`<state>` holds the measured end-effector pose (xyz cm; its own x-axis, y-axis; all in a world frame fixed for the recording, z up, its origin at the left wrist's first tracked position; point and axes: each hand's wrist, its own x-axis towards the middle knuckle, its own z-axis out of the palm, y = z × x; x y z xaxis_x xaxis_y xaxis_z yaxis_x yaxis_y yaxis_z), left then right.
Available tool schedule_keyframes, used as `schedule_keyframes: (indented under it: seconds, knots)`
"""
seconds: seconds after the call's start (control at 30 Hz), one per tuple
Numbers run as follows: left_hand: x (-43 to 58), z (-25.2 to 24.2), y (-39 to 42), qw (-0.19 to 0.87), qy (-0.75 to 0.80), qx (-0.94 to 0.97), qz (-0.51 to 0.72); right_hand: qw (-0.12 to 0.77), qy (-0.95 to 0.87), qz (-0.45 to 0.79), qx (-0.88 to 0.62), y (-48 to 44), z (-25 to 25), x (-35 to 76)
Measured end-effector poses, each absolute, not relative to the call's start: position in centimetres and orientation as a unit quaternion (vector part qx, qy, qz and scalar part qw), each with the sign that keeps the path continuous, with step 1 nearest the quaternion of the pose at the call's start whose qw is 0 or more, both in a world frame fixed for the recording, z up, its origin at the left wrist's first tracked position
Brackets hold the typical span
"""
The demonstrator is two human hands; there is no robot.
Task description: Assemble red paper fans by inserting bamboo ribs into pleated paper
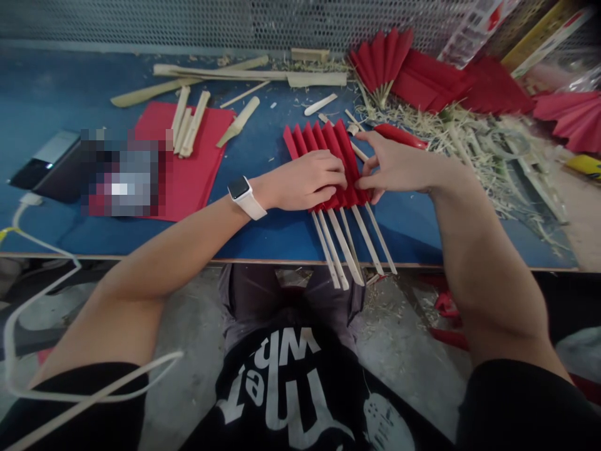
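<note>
A red pleated paper fan (323,134) lies on the blue table in front of me, with several pale bamboo ribs (345,241) sticking out past the table's front edge. My left hand (312,178), below a wrist with a white-strapped watch (246,196), rests across the pleats, its fingers curled and pressing on them. At the fan's right side, my right hand (382,164) pinches the last fold, thumb and bent fingers together and the index finger reaching toward the top. The parts of the ribs inside the paper are hidden.
Left of the fan, bundled bamboo sticks (191,125) lie on red sheets (197,181), beside a dark phone-like device (51,163) with a white cable. Bamboo strips (253,75) lie at the back. Another red fan (382,59) and shavings (451,138) are to the right.
</note>
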<state>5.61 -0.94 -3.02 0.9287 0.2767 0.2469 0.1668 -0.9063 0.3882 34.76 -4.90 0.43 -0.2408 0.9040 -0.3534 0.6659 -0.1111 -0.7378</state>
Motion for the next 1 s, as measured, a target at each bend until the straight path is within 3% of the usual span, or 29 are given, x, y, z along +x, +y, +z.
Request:
schedule_keyframes:
  seconds: [0.67, 1.0]
  knots:
    - [3.0, -3.4, 1.3, 0.217, 0.137, 0.946, 0.197, 0.234, -0.696, 0.369, -0.570, -8.7, -0.3, 34.0]
    - [4.6, -4.1, 0.6, 0.196, 0.155, 0.942, 0.224, 0.200, -0.691, 0.365, -0.592, -8.5, -0.4, 33.9]
